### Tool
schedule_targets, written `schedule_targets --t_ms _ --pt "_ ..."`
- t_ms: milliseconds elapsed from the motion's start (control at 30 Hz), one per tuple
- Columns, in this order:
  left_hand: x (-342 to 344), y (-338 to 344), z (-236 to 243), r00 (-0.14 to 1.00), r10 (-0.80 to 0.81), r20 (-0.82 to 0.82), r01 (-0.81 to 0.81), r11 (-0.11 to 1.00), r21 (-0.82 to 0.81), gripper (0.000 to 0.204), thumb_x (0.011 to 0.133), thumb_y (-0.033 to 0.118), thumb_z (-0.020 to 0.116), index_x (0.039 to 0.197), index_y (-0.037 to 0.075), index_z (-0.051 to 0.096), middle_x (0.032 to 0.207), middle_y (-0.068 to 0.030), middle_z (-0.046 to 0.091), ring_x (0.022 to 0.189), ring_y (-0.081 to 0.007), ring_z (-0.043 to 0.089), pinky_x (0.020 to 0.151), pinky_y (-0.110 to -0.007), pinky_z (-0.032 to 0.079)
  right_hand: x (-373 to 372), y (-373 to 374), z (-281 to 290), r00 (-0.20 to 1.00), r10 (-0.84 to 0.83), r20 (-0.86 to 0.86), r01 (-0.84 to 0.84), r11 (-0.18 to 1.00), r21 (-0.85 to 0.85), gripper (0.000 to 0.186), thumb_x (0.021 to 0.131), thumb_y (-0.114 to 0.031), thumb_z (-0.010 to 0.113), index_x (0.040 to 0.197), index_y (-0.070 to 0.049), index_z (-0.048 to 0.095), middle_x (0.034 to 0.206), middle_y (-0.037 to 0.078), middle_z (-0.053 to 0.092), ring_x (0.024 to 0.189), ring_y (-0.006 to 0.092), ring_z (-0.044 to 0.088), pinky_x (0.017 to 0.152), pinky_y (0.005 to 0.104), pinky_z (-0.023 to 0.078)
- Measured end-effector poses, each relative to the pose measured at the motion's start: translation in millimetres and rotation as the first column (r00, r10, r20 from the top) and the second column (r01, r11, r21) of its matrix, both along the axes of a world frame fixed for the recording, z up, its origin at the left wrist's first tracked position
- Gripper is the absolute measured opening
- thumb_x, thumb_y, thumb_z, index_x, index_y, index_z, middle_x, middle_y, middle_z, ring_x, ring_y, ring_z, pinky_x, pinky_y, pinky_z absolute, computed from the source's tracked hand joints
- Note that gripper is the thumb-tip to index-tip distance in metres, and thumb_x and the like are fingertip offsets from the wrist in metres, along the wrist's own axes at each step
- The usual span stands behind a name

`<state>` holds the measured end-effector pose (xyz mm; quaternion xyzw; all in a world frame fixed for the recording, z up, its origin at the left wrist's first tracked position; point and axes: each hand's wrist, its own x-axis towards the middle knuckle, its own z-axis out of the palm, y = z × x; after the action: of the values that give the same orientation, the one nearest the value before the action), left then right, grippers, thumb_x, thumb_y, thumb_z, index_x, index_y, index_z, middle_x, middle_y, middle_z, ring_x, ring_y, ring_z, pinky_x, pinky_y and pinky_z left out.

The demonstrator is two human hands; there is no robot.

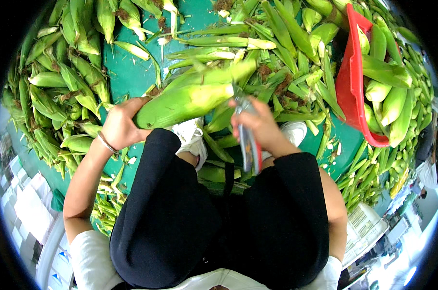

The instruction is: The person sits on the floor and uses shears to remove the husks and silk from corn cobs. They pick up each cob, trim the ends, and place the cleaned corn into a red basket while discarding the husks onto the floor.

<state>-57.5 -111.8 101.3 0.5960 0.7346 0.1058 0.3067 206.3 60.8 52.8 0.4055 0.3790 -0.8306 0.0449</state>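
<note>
My left hand grips the stem end of a green husked corn cob, held almost horizontally over my knees. My right hand is closed round grey-and-red shears, whose head is at the cob's pale right end; blurring hides whether the blades touch it. Behind the held cob, more bright green husk is blurred, and I cannot tell whether it is attached.
Unhusked corn is heaped at left. Cut husks cover much of the green floor ahead and right. A red basket holds cobs at upper right. A white crate stands at lower right. My shoes are among the husks.
</note>
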Motion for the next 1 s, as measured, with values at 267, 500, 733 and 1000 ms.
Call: schedule_targets --t_ms 267,500,733,1000 --pt "-15 7 2 0.982 -0.175 -0.065 0.186 0.952 0.243 0.062 0.063 0.022 0.079 0.114 -0.004 0.056 0.107 -0.0201 0.062 0.091 -0.0363 0.063 0.079 -0.038 0.052 -6 39 9 0.982 -0.119 -0.148 0.136 0.985 0.109 0.052 0.077 -0.027 0.068 0.116 0.002 0.048 0.092 0.01 0.061 0.078 0.017 0.06 0.071 0.0313 0.051" --pt "-6 35 -34 0.84 0.441 -0.316 -0.163 0.76 0.628 0.074 0.065 0.011 0.076 0.132 0.008 0.043 0.126 -0.0147 0.048 0.117 -0.03 0.045 0.101 -0.043 0.037 -14 17 27 0.966 0.225 -0.127 -0.173 0.928 0.331 0.061 0.071 -0.013 0.075 0.123 0.0 0.046 0.1 0.003 0.052 0.094 0.0112 0.05 0.083 0.0251 0.041" --pt "26 65 -78 -0.389 0.475 0.79 -0.657 0.458 -0.599 0.039 0.086 0.04 0.061 0.109 0.009 0.055 0.103 -0.0093 0.062 0.094 -0.0217 0.062 0.082 -0.041 0.052 -11 11 19 0.951 0.308 -0.022 -0.151 0.527 0.836 0.055 0.074 -0.013 0.071 0.121 0.0 0.045 0.106 0.006 0.053 0.101 0.0163 0.053 0.088 0.0303 0.043" --pt "24 66 -79 -0.475 0.312 0.823 -0.662 0.49 -0.568 0.039 0.086 0.029 0.064 0.112 0.002 0.052 0.113 -0.0146 0.06 0.101 -0.0278 0.061 0.085 -0.045 0.053 -3 20 18 0.989 0.147 0.036 -0.146 0.872 0.467 0.049 0.078 -0.007 0.067 0.122 0.001 0.046 0.093 0.004 0.054 0.092 0.0153 0.06 0.075 0.0263 0.047"
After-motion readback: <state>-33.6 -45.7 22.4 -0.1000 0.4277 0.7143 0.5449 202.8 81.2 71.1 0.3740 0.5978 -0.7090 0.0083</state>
